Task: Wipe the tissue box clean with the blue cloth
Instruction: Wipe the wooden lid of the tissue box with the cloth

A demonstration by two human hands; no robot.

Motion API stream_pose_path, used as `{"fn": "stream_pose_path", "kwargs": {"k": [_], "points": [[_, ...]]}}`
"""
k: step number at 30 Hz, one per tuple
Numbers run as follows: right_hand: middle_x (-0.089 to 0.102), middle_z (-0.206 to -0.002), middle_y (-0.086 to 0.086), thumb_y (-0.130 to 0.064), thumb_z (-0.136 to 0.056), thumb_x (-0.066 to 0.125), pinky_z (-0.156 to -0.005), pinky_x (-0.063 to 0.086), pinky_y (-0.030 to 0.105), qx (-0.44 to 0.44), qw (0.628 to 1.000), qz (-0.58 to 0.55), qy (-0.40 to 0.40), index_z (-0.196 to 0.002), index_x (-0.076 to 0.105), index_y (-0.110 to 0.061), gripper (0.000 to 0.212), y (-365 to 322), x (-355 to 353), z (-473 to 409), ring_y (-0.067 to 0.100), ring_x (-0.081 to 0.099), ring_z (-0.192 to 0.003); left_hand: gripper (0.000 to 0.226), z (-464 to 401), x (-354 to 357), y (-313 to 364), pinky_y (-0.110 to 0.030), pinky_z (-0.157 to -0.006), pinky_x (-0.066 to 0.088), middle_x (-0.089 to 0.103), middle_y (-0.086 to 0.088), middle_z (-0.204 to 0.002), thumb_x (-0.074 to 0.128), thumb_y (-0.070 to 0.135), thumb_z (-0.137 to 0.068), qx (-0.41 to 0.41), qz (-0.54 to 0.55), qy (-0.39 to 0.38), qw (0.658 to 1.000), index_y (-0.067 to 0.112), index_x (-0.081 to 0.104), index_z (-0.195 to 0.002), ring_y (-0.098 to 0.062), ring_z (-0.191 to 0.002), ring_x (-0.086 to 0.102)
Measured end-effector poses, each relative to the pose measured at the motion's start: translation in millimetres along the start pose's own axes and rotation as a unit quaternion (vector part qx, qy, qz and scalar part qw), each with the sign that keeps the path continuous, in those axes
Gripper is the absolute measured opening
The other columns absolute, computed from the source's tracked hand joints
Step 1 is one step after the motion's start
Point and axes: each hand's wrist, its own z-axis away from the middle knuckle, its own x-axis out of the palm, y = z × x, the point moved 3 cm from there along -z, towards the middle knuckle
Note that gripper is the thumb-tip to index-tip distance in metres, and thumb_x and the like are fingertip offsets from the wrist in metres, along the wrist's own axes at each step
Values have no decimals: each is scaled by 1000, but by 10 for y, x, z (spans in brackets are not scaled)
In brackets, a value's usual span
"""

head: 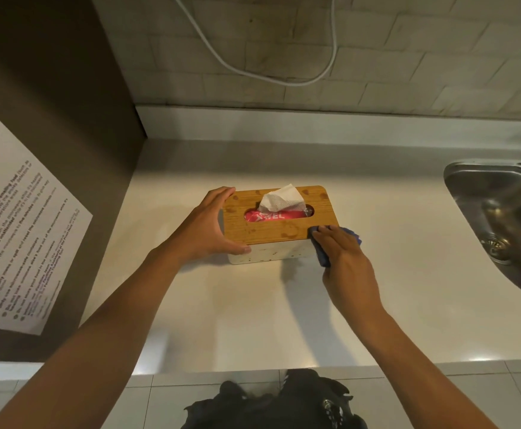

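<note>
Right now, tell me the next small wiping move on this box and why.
Probably drag the blue cloth leftward along the wooden lid's near edge. The right hand presses it on the right near corner, dark spots dot the lid, and the left hand grips the tissue box.

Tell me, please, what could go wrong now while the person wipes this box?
1. The blue cloth sits at the lid's corner under the right hand; a sweep across could snag the tissue sticking out.
2. Only the left hand steadies the tissue box; a hard push may slide it toward the sink.
</note>
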Motion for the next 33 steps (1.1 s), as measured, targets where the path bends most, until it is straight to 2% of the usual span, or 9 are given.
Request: {"fn": "stream_pose_path", "kwargs": {"k": [2, 4, 7, 11, 16, 19, 24, 29, 33], "points": [[67, -98, 6, 13, -74, 68, -66, 53, 29, 32, 999, 10, 4, -100, 69, -10, 35, 89, -45, -106, 24, 60, -88, 128, 30, 22, 7, -27, -109, 35, 19, 18, -159, 95, 53, -56, 0, 5, 5, 1000, 33, 18, -157, -3, -137, 30], [61, -82, 1, 16, -73, 61, -52, 42, 26, 62, 998, 24, 11, -84, 63, -14, 32, 76, -36, -267, 21, 52, -73, 128, 56, 51, 25, -28, -110, 35, 18, 17, -160, 95, 52, -56, -1, 12, 11, 1000, 32, 18, -157, -6, -141, 29], [66, -88, 7, 14, -73, 63, -59, 43, 26, 46, 999, -1, 13, -85, 65, -10, 27, -107, 37, -295, 26, 58, -81, 128, 83, 66, 45, -28, -110, 35, 18, 18, -160, 95, 52, -56, -6, 19, 17, 1000, 33, 18, -157, -6, -141, 29], [67, -115, 10, 5, -75, 74, -82, 55, 35, 12, 1000, 2, -7, -115, 68, -6, 42, -94, 69, -24, 28, 61, -107, 127, 85, 78, 36, -33, -111, 38, 18, 18, -161, 95, 51, -57, -9, 27, 19, 999, 34, 18, -157, -7, -142, 29], [66, -94, 3, 14, -76, 65, -59, 49, 29, 43, 999, 1, 18, -92, 67, -13, 31, 71, -14, -194, 22, 57, -83, 126, 104, 102, 51, -33, -110, 39, 17, 17, -161, 94, 50, -59, -7, 23, 22, 999, 32, 17, -157, -9, -142, 30], [67, -92, 7, 10, -77, 68, -66, 51, 35, 40, 998, -17, 36, -90, 68, -10, 23, -101, 59, -276, 26, 58, -85, 126, 113, 102, 60, -29, -107, 37, 18, 16, -161, 94, 51, -59, -5, 26, 24, 999, 32, 17, -157, -7, -140, 30], [66, -117, 9, 2, -80, 72, -85, 55, 37, 4, 1000, -15, 7, -117, 67, -6, 39, -197, 148, -17, 27, 59, -110, 124, 137, 113, 58, -26, -104, 37, 18, 17, -161, 94, 48, -61, -7, 45, 29, 999, 32, 17, -157, 1, -133, 26], [65, -95, 9, 8, -82, 61, -56, 45, 28, 56, 997, -11, 47, -94, 67, -10, 22, -20, 41, -205, 30, 59, -87, 125, 133, 118, 63, -27, -105, 37, 19, 15, -161, 94, 47, -60, -5, 46, 29, 998, 31, 18, -157, 1, -133, 27], [68, -92, 10, 1, -84, 67, -67, 50, 36, 39, 997, -10, 62, -94, 69, -8, 13, -229, 95, -276, 29, 59, -87, 124, 138, 123, 45, -24, -103, 35, 19, 17, -160, 94, 47, -61, -2, 56, 31, 998, 32, 18, -157, 2, -133, 27]]}}
